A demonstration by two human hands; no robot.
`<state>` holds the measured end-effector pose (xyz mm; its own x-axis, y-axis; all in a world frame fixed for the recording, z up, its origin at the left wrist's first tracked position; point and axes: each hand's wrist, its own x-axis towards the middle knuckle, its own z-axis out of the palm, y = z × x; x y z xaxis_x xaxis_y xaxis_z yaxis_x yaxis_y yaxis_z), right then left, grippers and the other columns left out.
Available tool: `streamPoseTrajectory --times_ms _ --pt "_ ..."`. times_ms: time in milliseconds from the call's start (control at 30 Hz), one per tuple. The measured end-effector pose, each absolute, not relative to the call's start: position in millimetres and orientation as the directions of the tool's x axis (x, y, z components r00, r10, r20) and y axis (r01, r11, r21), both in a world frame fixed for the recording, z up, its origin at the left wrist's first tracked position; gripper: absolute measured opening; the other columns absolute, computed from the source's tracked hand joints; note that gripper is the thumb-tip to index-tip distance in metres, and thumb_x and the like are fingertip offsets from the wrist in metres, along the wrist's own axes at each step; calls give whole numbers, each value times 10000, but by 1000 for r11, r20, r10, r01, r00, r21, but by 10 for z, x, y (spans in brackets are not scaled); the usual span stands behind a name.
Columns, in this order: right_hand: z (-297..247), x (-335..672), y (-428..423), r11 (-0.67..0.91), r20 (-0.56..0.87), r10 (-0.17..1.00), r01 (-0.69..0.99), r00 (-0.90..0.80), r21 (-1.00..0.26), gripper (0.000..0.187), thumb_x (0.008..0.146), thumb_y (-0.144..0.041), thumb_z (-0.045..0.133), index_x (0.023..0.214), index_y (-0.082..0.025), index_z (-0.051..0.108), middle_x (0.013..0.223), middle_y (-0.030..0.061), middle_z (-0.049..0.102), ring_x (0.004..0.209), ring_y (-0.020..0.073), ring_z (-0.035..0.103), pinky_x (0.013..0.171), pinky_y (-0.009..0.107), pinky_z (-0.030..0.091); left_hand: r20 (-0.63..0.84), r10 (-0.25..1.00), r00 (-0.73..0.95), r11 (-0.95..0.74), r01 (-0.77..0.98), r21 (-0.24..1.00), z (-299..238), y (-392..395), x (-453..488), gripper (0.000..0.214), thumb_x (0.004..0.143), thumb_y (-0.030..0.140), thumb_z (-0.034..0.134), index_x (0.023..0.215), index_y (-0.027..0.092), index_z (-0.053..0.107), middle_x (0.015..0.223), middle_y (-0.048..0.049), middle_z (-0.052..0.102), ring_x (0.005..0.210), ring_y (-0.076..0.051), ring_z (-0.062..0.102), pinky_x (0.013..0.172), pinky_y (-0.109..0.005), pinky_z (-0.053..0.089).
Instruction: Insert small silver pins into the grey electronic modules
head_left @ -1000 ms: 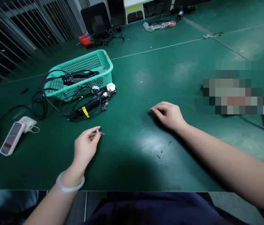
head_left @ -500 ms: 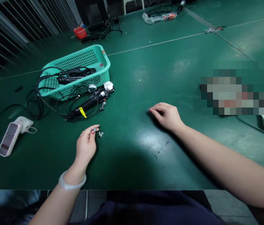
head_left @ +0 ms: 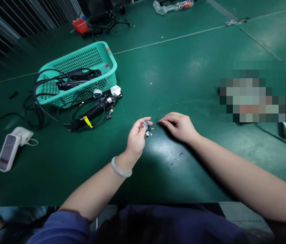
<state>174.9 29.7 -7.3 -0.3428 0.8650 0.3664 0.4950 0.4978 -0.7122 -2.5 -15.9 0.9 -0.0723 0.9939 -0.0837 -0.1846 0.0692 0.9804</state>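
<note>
My left hand (head_left: pixel 137 137) hovers over the green table (head_left: pixel 158 162) near its middle, thumb and fingers pinched on a small grey part (head_left: pixel 146 125). A tiny metal piece (head_left: pixel 148 133) hangs or lies just below the fingertips. My right hand (head_left: pixel 180 127) rests on the table right beside it, fingers curled loosely with the fingertips down, and what they hold, if anything, is hidden. The two hands are a few centimetres apart.
A teal plastic basket (head_left: pixel 107 57) with black cables stands at the back left. A black tool with a yellow label (head_left: pixel 95 110) lies before it. A white handheld scanner (head_left: pixel 9 149) lies far left. A red box (head_left: pixel 79 25) and a plastic bag (head_left: pixel 168 5) sit at the far edge.
My left hand has carried the small part to the right, from the table's left of centre to just beside my right hand. The right hand has stayed put.
</note>
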Motion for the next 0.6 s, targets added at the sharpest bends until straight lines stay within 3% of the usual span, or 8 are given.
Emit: streamPoseTrajectory --times_ms 100,300,600 --pt "-80 1750 317 522 312 827 434 -468 -735 189 873 -237 540 950 -211 710 917 50 711 858 167 647 810 332 512 -81 993 -90 51 -292 955 32 -138 28 223 892 245 468 1041 206 630 979 -37 652 988 -114 574 953 -258 387" --pt "-105 1738 341 529 243 813 495 -529 -689 235 826 -290 631 1037 -219 704 924 52 667 784 152 619 703 291 507 -210 970 -120 157 -348 924 34 -110 -47 216 878 248 506 1050 191 624 1020 -53 654 795 -78 568 753 -217 432" --pt "-112 1705 284 588 277 787 536 -551 -605 171 874 -239 547 842 -205 712 888 59 669 837 178 621 776 336 508 -252 966 -47 230 -277 933 -23 -49 -64 246 839 253 579 1059 185 663 1014 -65 673 858 -121 648 852 -284 499"
